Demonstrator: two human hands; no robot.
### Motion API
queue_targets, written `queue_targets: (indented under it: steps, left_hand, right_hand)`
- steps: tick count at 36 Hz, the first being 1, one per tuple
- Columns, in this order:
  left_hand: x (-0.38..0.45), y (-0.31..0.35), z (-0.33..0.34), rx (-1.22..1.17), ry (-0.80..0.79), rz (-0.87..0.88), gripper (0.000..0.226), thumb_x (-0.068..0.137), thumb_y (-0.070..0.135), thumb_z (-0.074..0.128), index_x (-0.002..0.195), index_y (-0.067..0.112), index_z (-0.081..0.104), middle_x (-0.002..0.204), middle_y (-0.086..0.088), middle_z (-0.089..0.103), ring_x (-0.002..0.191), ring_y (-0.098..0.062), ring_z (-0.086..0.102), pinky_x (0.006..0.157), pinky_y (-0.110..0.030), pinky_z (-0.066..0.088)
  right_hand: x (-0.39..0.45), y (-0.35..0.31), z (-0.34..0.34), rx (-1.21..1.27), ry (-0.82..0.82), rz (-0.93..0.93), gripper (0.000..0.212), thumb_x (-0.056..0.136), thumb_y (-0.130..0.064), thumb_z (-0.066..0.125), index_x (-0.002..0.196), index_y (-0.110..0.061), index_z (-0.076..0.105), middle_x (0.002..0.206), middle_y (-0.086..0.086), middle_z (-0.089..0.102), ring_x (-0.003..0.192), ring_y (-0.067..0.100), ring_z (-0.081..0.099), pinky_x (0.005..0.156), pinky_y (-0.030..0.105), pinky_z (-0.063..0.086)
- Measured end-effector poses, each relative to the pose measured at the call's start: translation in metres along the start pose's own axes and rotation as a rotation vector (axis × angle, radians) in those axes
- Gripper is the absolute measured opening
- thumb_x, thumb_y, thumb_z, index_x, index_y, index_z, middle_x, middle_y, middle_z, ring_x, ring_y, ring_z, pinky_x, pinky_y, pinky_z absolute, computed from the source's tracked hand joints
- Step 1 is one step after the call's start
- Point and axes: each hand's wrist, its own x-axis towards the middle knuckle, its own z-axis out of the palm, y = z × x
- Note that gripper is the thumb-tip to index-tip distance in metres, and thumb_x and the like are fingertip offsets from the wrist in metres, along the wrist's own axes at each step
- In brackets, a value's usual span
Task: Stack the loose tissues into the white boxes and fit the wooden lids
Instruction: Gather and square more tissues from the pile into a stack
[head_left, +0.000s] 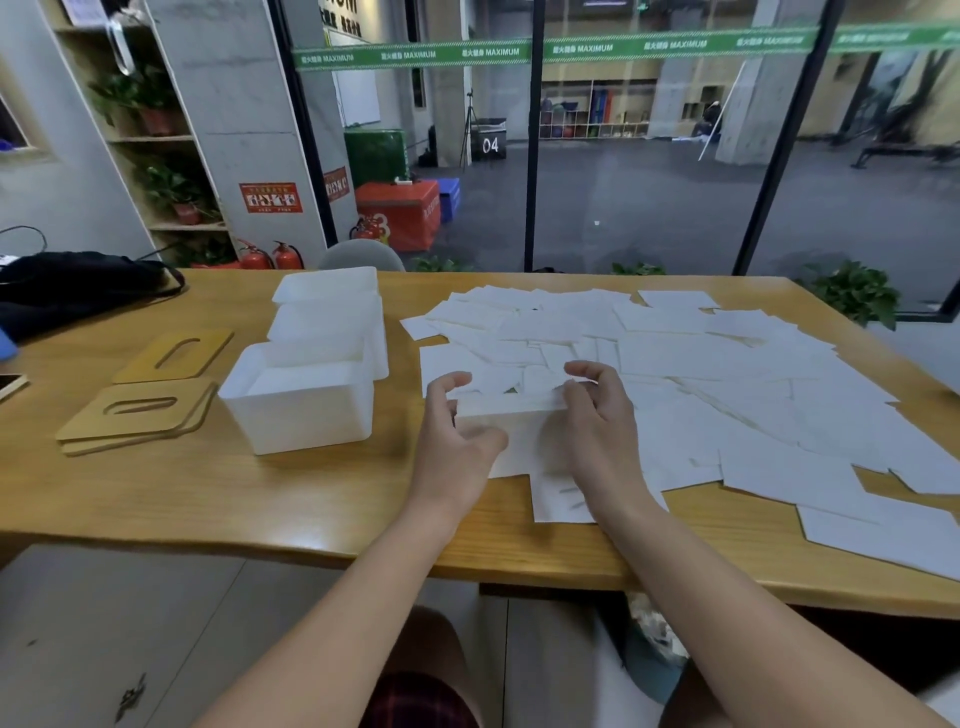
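Both hands' curled fingers grip a tissue stack; banner apparently reads "MAXIMUM".

Lids lie left of boxes; tissues spread right, on table.

Both hands, left and right, reach forward, fingers curled inward.

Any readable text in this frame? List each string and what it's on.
"MAXIMUM", repeated along the green strip on the glass wall; the characters before it are too blurred to read.
"04" on the black box on the floor beyond the glass.
"3" on the red box.
Red signs on the pillar: print too small to read.
Nothing printed on the tissues, white boxes or wooden lids.
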Motion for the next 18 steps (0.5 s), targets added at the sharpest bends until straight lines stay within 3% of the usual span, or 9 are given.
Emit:
queue_targets:
  steps: [2, 4, 6, 10, 13, 16, 18]
  left_hand:
    - [-0.001, 0.001, 0.0, 0.014, -0.004, -0.001, 0.061, 0.076, 0.026, 0.073, 0.124, 0.058, 0.053, 0.136, 0.015, 0.051, 0.122, 0.01, 0.048, 0.09, -0.027, 0.046]
    - [-0.001, 0.001, 0.0, -0.007, 0.003, 0.0, 0.051, 0.076, 0.023, 0.072, 0.114, 0.052, 0.056, 0.126, 0.005, 0.06, 0.11, -0.013, 0.06, 0.084, -0.032, 0.052]
    - [-0.001, 0.002, 0.0, -0.003, 0.005, 0.015, 0.044, 0.077, 0.022, 0.072, 0.109, 0.048, 0.057, 0.117, 0.0, 0.063, 0.098, -0.019, 0.06, 0.079, -0.033, 0.052]
    - [-0.007, 0.004, -0.001, 0.056, 0.023, 0.091, 0.054, 0.077, 0.021, 0.072, 0.121, 0.048, 0.055, 0.119, 0.02, 0.061, 0.112, -0.007, 0.063, 0.085, -0.024, 0.055]
    - [-0.009, 0.003, -0.005, 0.039, 0.014, 0.097, 0.064, 0.082, 0.015, 0.072, 0.129, 0.054, 0.053, 0.127, 0.011, 0.06, 0.109, -0.013, 0.066, 0.084, -0.026, 0.056]
    - [-0.012, 0.006, -0.006, 0.044, 0.004, 0.141, 0.07, 0.083, 0.011, 0.071, 0.132, 0.056, 0.051, 0.129, 0.014, 0.059, 0.107, 0.002, 0.065, 0.079, -0.012, 0.054]
    - [-0.012, 0.009, -0.008, 0.039, 0.021, 0.16, 0.071, 0.082, 0.012, 0.071, 0.135, 0.055, 0.051, 0.128, 0.015, 0.06, 0.111, 0.004, 0.063, 0.081, -0.012, 0.055]
  right_hand:
    - [-0.002, -0.002, 0.002, 0.002, -0.004, 0.025, 0.027, 0.103, -0.029, 0.048, 0.121, -0.042, 0.063, 0.111, -0.011, 0.068, 0.086, -0.01, 0.059, 0.076, 0.028, 0.043]
    - [-0.003, -0.004, 0.004, -0.001, 0.018, 0.023, 0.03, 0.104, -0.024, 0.045, 0.121, -0.039, 0.064, 0.116, -0.018, 0.067, 0.095, -0.014, 0.057, 0.079, 0.027, 0.043]
    - [-0.004, -0.005, 0.004, -0.001, 0.048, 0.015, 0.033, 0.105, -0.02, 0.042, 0.121, -0.037, 0.065, 0.117, -0.022, 0.066, 0.099, -0.015, 0.057, 0.081, 0.025, 0.043]
    - [-0.007, -0.003, 0.006, 0.001, 0.015, -0.015, 0.025, 0.109, -0.029, 0.046, 0.119, -0.04, 0.066, 0.114, -0.019, 0.07, 0.101, -0.01, 0.061, 0.082, 0.024, 0.044]
    - [-0.009, -0.003, 0.006, 0.011, -0.006, -0.051, 0.016, 0.106, -0.045, 0.059, 0.119, -0.04, 0.066, 0.113, -0.02, 0.071, 0.103, -0.008, 0.062, 0.084, 0.022, 0.045]
    - [-0.012, -0.003, 0.009, -0.022, -0.024, -0.075, 0.018, 0.104, -0.042, 0.065, 0.122, -0.037, 0.066, 0.117, -0.025, 0.068, 0.109, -0.015, 0.057, 0.088, 0.022, 0.043]
    - [-0.013, -0.005, 0.01, -0.018, -0.03, -0.092, 0.017, 0.105, -0.041, 0.063, 0.121, -0.038, 0.067, 0.115, -0.028, 0.068, 0.108, -0.012, 0.059, 0.085, 0.021, 0.044]
